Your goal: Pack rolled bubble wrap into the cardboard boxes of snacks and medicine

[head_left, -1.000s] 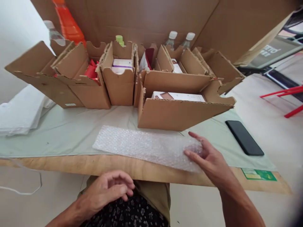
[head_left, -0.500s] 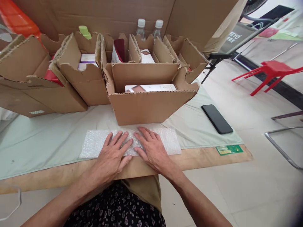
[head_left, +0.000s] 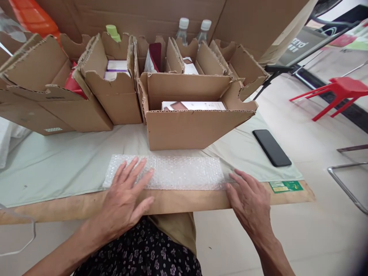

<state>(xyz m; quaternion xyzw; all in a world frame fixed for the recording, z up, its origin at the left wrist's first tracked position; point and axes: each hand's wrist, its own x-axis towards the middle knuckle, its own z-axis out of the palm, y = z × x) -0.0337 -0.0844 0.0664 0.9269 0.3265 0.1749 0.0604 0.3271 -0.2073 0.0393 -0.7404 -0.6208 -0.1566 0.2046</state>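
Note:
A flat strip of bubble wrap [head_left: 184,172] lies along the front of the table, just before a cardboard box [head_left: 198,130] that has white printed packs [head_left: 198,105] in it. On the strip's left part rests my left hand [head_left: 126,191], fingers spread and thumb out to the side. My right hand [head_left: 249,195] is at the strip's right end, fingers stretched out and slightly bent, the tips beside its edge. Whether those fingertips touch the wrap I cannot tell. Neither hand grips anything.
Several more cardboard boxes [head_left: 115,103] stand in a row behind, holding packs and pouches. Two capped bottles [head_left: 183,31] rise at the back. A black phone [head_left: 271,147] lies at the right on the cloth [head_left: 71,153]. Beyond are a red stool [head_left: 339,92] and a metal frame [head_left: 345,188].
My right hand has slid from the middle of the bubble wrap out to its right end. My left hand has shifted a little to the left. The view has turned slightly.

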